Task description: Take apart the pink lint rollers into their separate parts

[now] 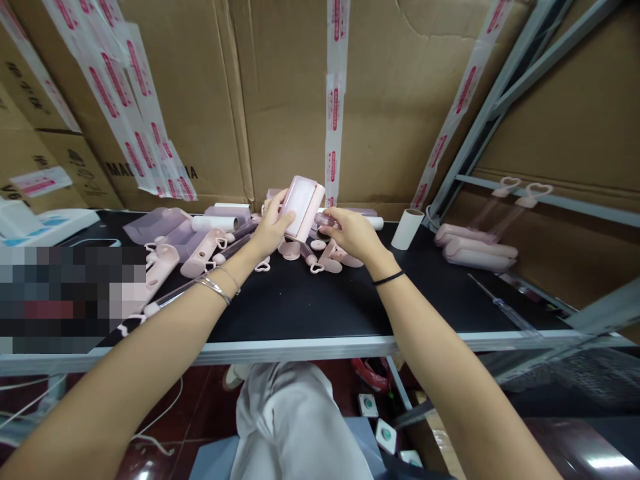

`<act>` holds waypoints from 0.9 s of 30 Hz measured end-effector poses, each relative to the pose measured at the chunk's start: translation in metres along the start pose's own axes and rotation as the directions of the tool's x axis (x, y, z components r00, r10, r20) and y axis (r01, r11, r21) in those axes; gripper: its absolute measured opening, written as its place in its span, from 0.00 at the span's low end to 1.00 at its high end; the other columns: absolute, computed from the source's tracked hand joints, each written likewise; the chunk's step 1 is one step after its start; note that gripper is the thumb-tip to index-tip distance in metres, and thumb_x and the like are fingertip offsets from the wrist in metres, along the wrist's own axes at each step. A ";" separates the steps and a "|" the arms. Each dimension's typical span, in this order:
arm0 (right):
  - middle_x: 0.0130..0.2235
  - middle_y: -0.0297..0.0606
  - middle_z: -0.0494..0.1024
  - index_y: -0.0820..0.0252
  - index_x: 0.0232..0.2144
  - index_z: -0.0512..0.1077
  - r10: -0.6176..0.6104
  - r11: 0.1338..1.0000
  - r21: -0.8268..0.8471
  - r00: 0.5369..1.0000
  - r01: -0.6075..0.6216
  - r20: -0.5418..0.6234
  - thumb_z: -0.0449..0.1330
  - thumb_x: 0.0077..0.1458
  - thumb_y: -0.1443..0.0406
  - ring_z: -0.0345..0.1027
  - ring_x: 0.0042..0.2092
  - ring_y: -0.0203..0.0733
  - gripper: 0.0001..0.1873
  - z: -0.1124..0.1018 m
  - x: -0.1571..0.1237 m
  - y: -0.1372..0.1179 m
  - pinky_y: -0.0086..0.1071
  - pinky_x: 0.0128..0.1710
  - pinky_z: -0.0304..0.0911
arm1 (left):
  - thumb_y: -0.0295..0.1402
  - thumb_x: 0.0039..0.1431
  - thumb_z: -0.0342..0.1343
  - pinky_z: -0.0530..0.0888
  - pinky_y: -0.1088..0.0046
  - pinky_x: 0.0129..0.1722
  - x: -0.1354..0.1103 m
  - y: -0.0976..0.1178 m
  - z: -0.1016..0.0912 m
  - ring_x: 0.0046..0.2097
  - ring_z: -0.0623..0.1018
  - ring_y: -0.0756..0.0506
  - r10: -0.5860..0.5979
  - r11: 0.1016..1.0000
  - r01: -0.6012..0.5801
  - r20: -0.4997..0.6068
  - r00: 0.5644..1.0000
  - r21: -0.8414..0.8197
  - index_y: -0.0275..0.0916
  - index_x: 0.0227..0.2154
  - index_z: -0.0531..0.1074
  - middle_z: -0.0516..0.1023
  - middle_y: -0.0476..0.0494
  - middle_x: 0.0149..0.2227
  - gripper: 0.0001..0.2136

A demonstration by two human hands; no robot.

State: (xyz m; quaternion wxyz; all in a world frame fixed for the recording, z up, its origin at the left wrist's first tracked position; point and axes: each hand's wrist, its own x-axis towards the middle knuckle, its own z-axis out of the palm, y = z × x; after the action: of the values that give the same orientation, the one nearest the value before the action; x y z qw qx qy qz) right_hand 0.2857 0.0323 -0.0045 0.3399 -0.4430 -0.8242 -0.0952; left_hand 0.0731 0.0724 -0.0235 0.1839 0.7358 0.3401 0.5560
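Note:
My left hand [273, 228] is closed around a pale pink, box-like case [302, 208], held tilted above the tabletop with a long panel facing me. Close to its right, my right hand [354, 232] has thumb and fingers pinched on a small translucent purple piece [325, 219]; its full shape is hidden. Below both hands lie loose pink parts, among them a round pink cap [290, 251], a heart-shaped loop [317, 267] and a flat pink end piece [330, 259]. A white roll [216, 223] lies among translucent purple covers [159, 227] on the left.
A white roll [407, 229] stands upright on the black tabletop [310, 307]. Farther right are pink rollers with heart-ended handles [480, 250] and a screwdriver [510, 312]. A cardboard wall [285, 100] rises behind; a metal frame [475, 127] bounds the right. A blurred patch covers the left.

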 end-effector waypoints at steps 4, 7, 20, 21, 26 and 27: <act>0.42 0.42 0.78 0.55 0.42 0.74 -0.022 0.986 -0.167 0.998 0.011 -0.064 0.55 0.61 0.63 0.67 0.48 0.49 0.10 -0.001 0.000 -0.004 0.43 0.49 0.56 | 0.42 0.48 0.62 0.61 0.50 0.63 -0.002 0.004 0.005 0.63 0.63 0.35 -0.121 0.979 0.128 0.051 0.991 -0.159 0.41 0.57 0.52 0.59 0.34 0.61 0.36; 0.52 0.44 0.71 0.52 0.48 0.72 0.100 0.970 -0.174 0.933 -0.168 -0.347 0.56 0.60 0.63 0.59 0.57 0.53 0.14 -0.002 0.001 -0.009 0.48 0.55 0.51 | 0.42 0.45 0.65 0.70 0.50 0.56 -0.003 0.007 0.012 0.59 0.69 0.36 -0.276 0.887 0.266 0.027 0.961 -0.377 0.45 0.56 0.47 0.63 0.34 0.59 0.40; 0.45 0.46 0.76 0.61 0.35 0.64 0.642 0.507 0.761 0.767 -0.405 -0.019 0.52 0.60 0.63 0.68 0.43 0.40 0.06 -0.008 0.015 -0.010 0.33 0.46 0.63 | 0.42 0.49 0.64 0.65 0.48 0.60 -0.023 0.024 0.026 0.64 0.64 0.34 -0.040 0.993 0.077 0.349 0.936 -0.093 0.45 0.67 0.36 0.54 0.27 0.66 0.50; 0.46 0.47 0.75 0.61 0.35 0.64 0.683 0.539 0.731 0.726 -0.419 -0.087 0.54 0.59 0.64 0.68 0.45 0.41 0.05 -0.016 0.014 -0.003 0.34 0.49 0.61 | 0.40 0.49 0.65 0.65 0.47 0.60 -0.022 0.023 0.026 0.64 0.64 0.34 -0.046 0.994 0.077 0.353 0.934 -0.072 0.46 0.67 0.36 0.52 0.28 0.66 0.50; 0.47 0.44 0.76 0.58 0.40 0.69 0.695 0.651 0.259 0.423 -0.713 -0.582 0.58 0.55 0.62 0.63 0.53 0.51 0.10 -0.053 -0.001 0.030 0.48 0.56 0.50 | 0.38 0.48 0.64 0.65 0.47 0.59 -0.018 0.015 0.021 0.61 0.66 0.35 -0.079 0.996 0.085 0.336 0.938 -0.003 0.43 0.67 0.38 0.57 0.28 0.63 0.49; 0.49 0.44 0.75 0.57 0.42 0.69 0.678 0.616 0.200 0.384 -0.762 -0.627 0.57 0.56 0.62 0.61 0.55 0.52 0.11 -0.058 -0.006 0.036 0.50 0.57 0.49 | 0.38 0.49 0.63 0.64 0.47 0.59 -0.018 0.015 0.020 0.60 0.67 0.36 -0.085 0.996 0.084 0.339 0.937 0.017 0.42 0.67 0.40 0.59 0.29 0.61 0.48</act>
State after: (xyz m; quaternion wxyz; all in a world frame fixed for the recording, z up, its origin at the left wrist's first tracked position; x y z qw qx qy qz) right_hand 0.3442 0.0230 0.0305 0.5819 -0.7126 -0.3680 -0.1349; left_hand 0.0937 0.0511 -0.0326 0.2628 0.8056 0.3350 0.4120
